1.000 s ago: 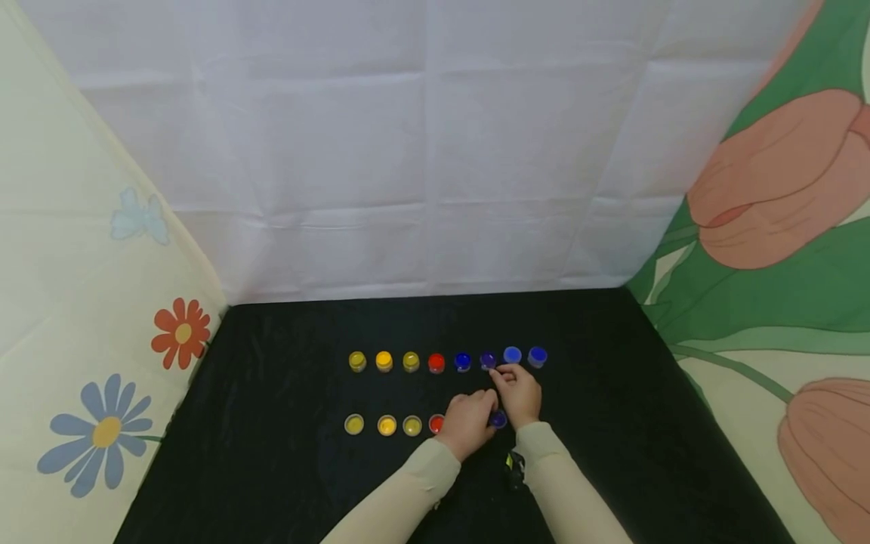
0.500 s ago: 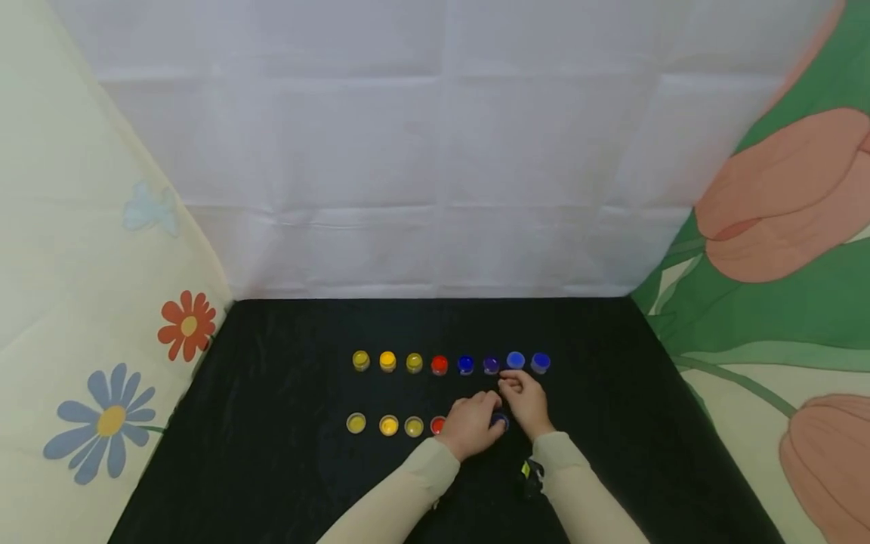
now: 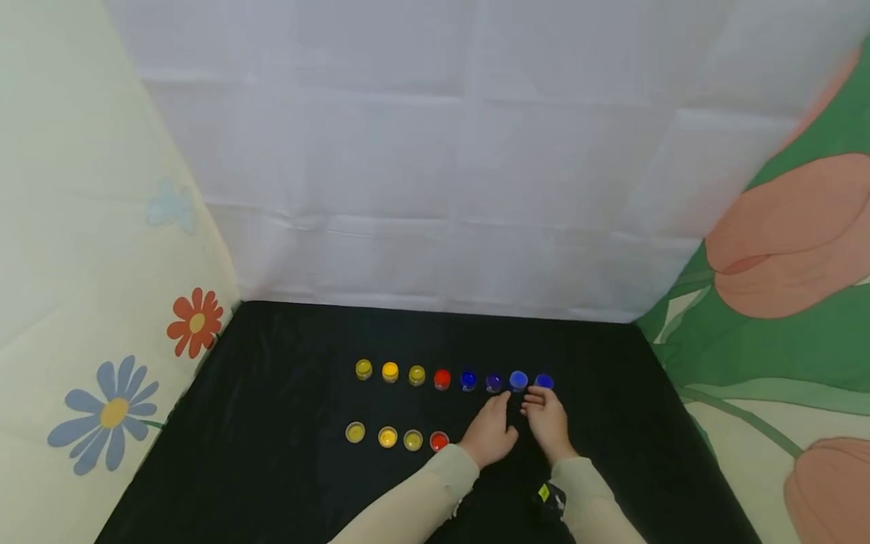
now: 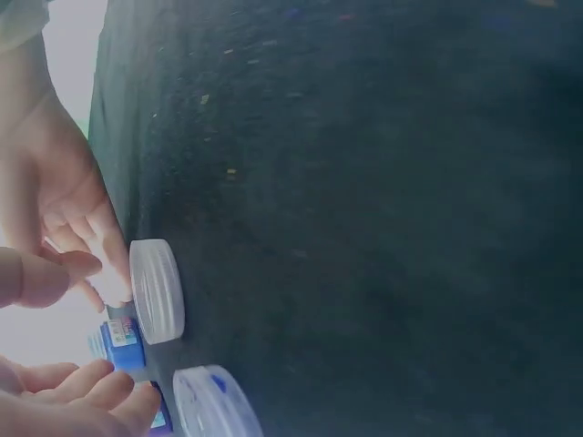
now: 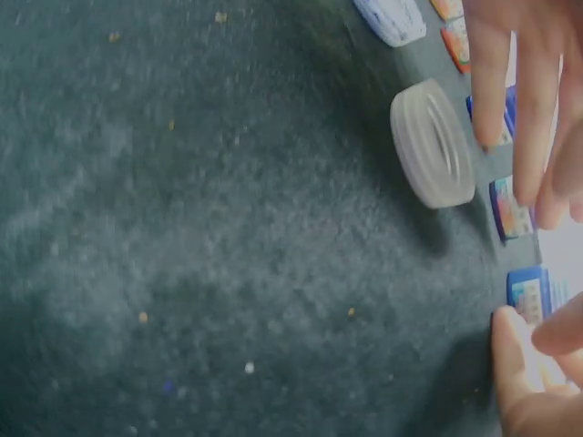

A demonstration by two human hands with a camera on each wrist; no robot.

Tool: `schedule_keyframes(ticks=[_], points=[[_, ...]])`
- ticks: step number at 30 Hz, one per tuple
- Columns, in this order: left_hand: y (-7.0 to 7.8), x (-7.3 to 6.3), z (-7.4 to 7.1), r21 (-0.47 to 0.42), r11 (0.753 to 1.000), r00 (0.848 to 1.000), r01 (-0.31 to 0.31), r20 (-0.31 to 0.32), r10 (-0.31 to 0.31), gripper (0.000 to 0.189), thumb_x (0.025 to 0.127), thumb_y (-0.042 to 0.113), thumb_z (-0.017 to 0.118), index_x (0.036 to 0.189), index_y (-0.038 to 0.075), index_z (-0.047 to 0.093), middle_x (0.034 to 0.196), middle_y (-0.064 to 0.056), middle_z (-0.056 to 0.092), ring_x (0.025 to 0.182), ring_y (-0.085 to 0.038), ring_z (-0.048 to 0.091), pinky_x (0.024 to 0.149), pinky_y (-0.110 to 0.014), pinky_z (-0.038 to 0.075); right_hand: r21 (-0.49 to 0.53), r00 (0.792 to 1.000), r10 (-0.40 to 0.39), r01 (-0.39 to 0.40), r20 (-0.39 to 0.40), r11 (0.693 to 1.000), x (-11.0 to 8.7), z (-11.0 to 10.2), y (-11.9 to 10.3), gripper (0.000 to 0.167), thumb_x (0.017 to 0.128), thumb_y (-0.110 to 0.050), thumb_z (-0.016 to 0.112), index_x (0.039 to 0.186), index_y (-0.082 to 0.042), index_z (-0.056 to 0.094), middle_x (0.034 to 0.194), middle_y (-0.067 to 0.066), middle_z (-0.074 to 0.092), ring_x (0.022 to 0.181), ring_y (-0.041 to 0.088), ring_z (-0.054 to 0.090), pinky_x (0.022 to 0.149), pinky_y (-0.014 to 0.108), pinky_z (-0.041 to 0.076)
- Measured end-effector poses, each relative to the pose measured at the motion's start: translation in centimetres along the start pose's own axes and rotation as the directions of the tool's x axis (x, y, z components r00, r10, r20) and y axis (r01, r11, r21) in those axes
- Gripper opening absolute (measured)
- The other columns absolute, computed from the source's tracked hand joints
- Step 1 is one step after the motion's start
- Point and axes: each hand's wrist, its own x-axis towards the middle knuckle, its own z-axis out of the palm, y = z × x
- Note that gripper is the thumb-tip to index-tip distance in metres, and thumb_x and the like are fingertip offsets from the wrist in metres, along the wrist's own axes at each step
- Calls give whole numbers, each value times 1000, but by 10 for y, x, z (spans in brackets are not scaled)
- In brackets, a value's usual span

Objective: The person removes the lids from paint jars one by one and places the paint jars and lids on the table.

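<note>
A row of small paint jars crosses the black table, ending with a purple jar (image 3: 494, 383), a light blue jar (image 3: 519, 381) and a blue jar (image 3: 544, 381). My left hand (image 3: 489, 431) reaches towards the light blue jar, fingers fairly straight, nothing in its grasp. Beside it, my right hand (image 3: 547, 423) has its fingertips close in front of the light blue and blue jars, loosely bent around no object. A clear lid (image 4: 158, 291) and another lid (image 4: 214, 405) lie on the cloth below the hands; in the head view the left hand hides them.
Nearer lie more lids with paint inside: yellow (image 3: 355, 432), orange-yellow (image 3: 387, 437), olive (image 3: 412, 440) and red (image 3: 439, 441). Further left stand yellow, orange-yellow, red (image 3: 442, 379) and dark blue (image 3: 468, 381) jars. A white cloth wall (image 3: 408, 189) closes the back.
My left hand has left the nearer purple-blue lid and moved forward to the jar row. The right hand has shifted right, from the purple jar towards the light blue and blue jars.
</note>
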Motion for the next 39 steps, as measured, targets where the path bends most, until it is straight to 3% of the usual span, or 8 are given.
schedule_keyframes(ticks=[3,5,9,17,28,34,39], points=[[0,4,4,-58,998,999,36,8,-36,67,95,12,62,155,-1,34,155,-19,42,140,-30,46,112,-40,40,-23,1000,-10,11,14,1000,-5,4,0,46,90,15,40,135,20,44,129,41,53,106,42,63,81,25,56],[0,7,6,-86,995,999,47,17,-46,70,94,11,61,156,-2,31,157,-20,38,141,-31,43,114,-40,38,-40,999,-23,24,35,999,-6,7,0,52,88,17,38,139,20,40,135,42,48,117,49,57,88,35,57],[0,12,13,-112,993,999,41,28,-38,72,92,7,59,156,-6,28,159,-22,34,143,-32,41,115,-39,37,-73,998,-32,36,53,997,-8,9,1,59,83,22,36,142,21,37,140,42,45,123,52,53,93,45,55],[3,22,25,-223,969,994,103,-6,-107,73,91,3,56,157,-2,25,160,-20,34,143,-31,40,115,-40,37,-28,997,-40,42,66,999,-10,5,2,59,82,23,35,141,22,38,138,43,45,122,54,53,89,43,57],[5,16,21,-217,974,993,71,-73,-89,64,92,0,54,152,-6,34,148,-28,43,135,-39,48,110,-46,41,17,996,-63,62,62,998,-14,-4,4,49,85,19,39,134,22,47,129,43,53,114,47,60,77,19,54],[6,15,14,-189,979,995,78,-54,-90,59,97,3,53,153,-1,36,145,-27,44,129,-37,53,107,-45,45,-9,990,-101,103,95,995,-12,-18,11,36,93,17,48,128,21,53,116,38,64,96,31,70,75,19,55],[6,14,8,-170,981,994,98,-34,-106,52,100,6,52,151,0,42,143,-22,46,128,-33,55,106,-41,47,-24,980,-152,156,129,987,-10,-26,16,31,92,17,57,123,18,59,107,32,69,90,22,72,76,19,55]])
